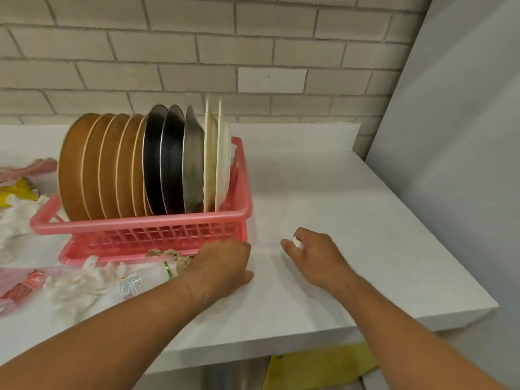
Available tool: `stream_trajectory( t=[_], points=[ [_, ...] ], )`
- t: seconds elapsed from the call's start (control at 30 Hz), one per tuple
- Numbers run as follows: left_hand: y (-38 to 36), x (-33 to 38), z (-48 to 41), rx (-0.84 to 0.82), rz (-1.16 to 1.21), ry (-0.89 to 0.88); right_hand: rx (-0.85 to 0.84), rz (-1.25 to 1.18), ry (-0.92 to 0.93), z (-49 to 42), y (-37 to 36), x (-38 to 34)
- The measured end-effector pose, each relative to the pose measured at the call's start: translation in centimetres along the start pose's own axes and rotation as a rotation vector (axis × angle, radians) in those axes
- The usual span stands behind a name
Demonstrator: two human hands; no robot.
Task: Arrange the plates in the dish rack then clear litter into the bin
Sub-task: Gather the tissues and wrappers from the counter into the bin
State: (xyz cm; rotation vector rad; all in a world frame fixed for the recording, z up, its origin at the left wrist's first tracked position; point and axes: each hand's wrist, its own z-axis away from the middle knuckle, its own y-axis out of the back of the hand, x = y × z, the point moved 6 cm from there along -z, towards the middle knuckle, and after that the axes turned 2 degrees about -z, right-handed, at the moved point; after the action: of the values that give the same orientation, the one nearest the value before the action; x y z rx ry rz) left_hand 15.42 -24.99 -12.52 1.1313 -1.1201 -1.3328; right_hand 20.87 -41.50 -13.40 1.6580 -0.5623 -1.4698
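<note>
Counter (351, 220) first: a white slab against a brick wall, with everything that matters on its left half. The pink dish rack (140, 220) stands there with the plates (126, 164) upright in it, brown ones at the left, dark and metal ones in the middle, two white ones at the right end. I judge the racking done and the litter step in hand.

The litter (78, 285), made up of tissue, clear wrappers and a crumpled brown paper (168, 256), lies in front of the rack and to its left. The left hand (225, 266) is at the brown paper by the rack's front corner. Its fingers are turned away from me, so I cannot tell whether they grip anything. The right hand (315, 257) is over bare counter, pinching a small white scrap (297, 243).

I see no certain bin, only a yellow thing (323, 364) below the counter edge.

My worries: a sweep by the left hand could knock the rack and tip the white plates, dragged tissue could slide off the front edge, and so small a scrap could slip from the pinch.
</note>
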Motion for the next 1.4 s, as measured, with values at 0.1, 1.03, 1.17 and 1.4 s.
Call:
stream_trajectory(
  t=[0.1,1.03,1.17,1.4],
  points=[
    [-0.7,-0.6,0.5,0.020,-0.011,0.077,0.008,-0.019,-0.008,2.3,-0.1,0.0],
    [3.5,-6.0,7.4,0.099,1.021,-0.041,0.134,-0.177,-0.095,8.9,-3.7,-5.2],
    [2.3,-6.7,9.5,0.125,0.889,-0.072,0.190,-0.152,-0.134,11.2,-5.0,-7.5],
    [-1.2,-7.6,12.7,-0.037,1.045,-0.141,0.117,-0.429,-0.307,15.1,-9.3,-7.9]
  ],
)
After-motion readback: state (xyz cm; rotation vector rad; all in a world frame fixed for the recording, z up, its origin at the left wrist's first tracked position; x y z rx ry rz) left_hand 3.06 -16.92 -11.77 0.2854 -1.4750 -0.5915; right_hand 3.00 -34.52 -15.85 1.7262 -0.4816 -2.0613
